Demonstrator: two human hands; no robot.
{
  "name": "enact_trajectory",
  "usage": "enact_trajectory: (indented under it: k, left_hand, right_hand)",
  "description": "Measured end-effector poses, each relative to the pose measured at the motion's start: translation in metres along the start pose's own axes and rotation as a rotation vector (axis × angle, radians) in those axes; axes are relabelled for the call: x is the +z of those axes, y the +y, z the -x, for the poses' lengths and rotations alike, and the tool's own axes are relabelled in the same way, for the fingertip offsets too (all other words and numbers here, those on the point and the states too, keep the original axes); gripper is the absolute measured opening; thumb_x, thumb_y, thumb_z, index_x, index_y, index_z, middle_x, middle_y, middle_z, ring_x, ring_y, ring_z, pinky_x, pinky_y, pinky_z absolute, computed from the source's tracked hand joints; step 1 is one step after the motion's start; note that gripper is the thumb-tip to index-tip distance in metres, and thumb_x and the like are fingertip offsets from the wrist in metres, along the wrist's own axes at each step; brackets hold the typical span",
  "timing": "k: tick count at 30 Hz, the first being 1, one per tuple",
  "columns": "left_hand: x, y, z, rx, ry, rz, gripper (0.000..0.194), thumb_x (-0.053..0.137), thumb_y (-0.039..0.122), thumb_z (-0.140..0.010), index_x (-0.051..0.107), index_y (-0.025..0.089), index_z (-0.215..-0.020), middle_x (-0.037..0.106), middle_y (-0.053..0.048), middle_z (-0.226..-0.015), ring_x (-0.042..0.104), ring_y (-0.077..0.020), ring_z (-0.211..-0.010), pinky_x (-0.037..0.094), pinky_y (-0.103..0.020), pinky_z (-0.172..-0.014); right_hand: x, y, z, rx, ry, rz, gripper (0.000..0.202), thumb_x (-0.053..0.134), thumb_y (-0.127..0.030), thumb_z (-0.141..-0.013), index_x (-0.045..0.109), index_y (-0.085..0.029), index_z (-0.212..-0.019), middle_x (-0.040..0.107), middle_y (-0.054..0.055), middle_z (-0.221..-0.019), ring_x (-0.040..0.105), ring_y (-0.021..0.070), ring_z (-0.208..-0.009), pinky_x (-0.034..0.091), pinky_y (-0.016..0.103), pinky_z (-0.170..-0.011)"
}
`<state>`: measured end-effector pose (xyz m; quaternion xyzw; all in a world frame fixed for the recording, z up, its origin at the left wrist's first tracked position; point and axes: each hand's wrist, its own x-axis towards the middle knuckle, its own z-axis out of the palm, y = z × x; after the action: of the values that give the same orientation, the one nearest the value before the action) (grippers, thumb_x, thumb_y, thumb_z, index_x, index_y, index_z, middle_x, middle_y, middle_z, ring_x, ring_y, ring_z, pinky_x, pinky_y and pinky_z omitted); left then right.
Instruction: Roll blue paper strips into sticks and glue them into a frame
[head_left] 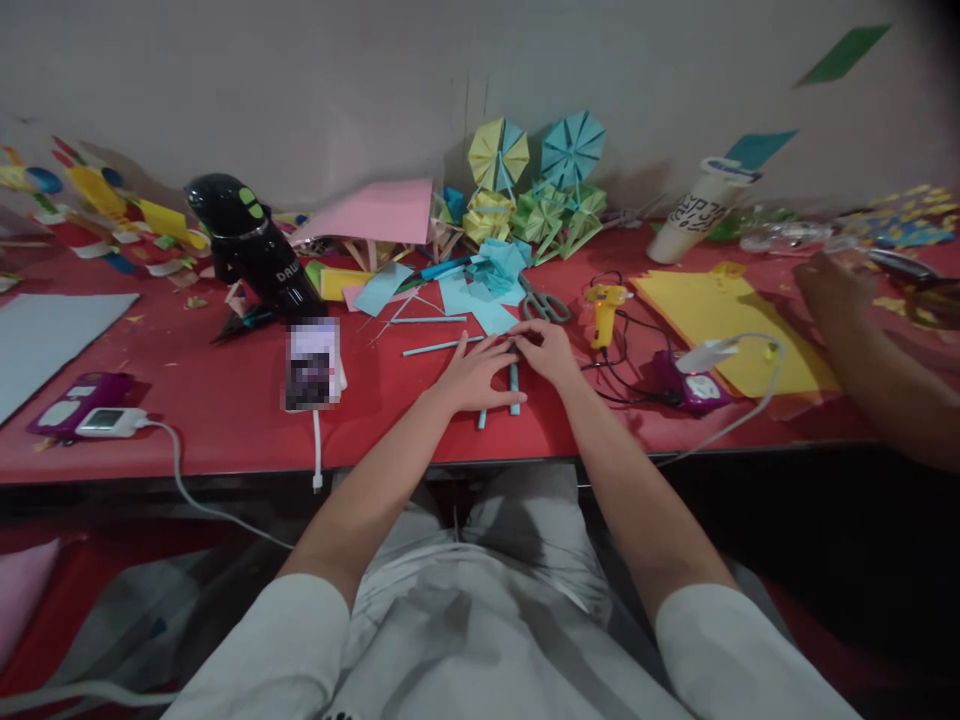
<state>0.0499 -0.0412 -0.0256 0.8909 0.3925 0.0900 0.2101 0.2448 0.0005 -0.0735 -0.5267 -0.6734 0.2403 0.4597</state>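
Note:
My left hand (476,376) lies on the red table with its fingers spread, over thin blue paper sticks. Beside it, my right hand (546,350) has its fingers bent together at the upper end of a short blue paper stick (514,392); what the fingertips hold is too small to make out. Another short stick (482,419) pokes out below my left hand. Two long thin sticks (442,347) lie to the left. Behind my hands are blue paper pieces (495,315) and grey scissors (546,302).
A yellow glue gun (604,315) with black cables stands right of my hands, near a purple power strip (694,385) and yellow paper (739,320). A phone (313,365) and black bottle (259,250) are left. Another person's arm (877,360) reaches in at right.

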Motion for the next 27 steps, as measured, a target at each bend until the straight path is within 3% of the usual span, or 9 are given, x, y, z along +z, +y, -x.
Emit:
enact_trajectory:
  k: [20, 27]
  left_hand:
    - [-0.0013, -0.0002, -0.0001, -0.006, -0.011, -0.004, 0.082, 0.062, 0.066, -0.083, 0.046, 0.024, -0.152, 0.031, -0.009, -0.165, 0.016, -0.0328, -0.157, -0.006, -0.064, -0.124]
    - [-0.0004, -0.0013, -0.0006, -0.002, -0.016, -0.012, 0.083, 0.06, 0.068, -0.084, 0.043, 0.025, -0.153, 0.027, -0.007, -0.167, 0.014, -0.0321, -0.157, -0.006, -0.064, -0.124]
  right_hand:
    - [-0.0017, -0.004, 0.0001, -0.006, -0.007, 0.002, 0.022, 0.057, -0.022, -0.076, 0.074, -0.017, -0.089, 0.076, 0.01, -0.092, 0.069, 0.0247, -0.084, 0.055, 0.042, -0.082]
    - [-0.0015, -0.0036, -0.0004, 0.028, 0.007, -0.018, 0.02, 0.057, -0.024, -0.076, 0.073, -0.021, -0.088, 0.076, 0.006, -0.09, 0.069, 0.0229, -0.084, 0.056, 0.04, -0.084]
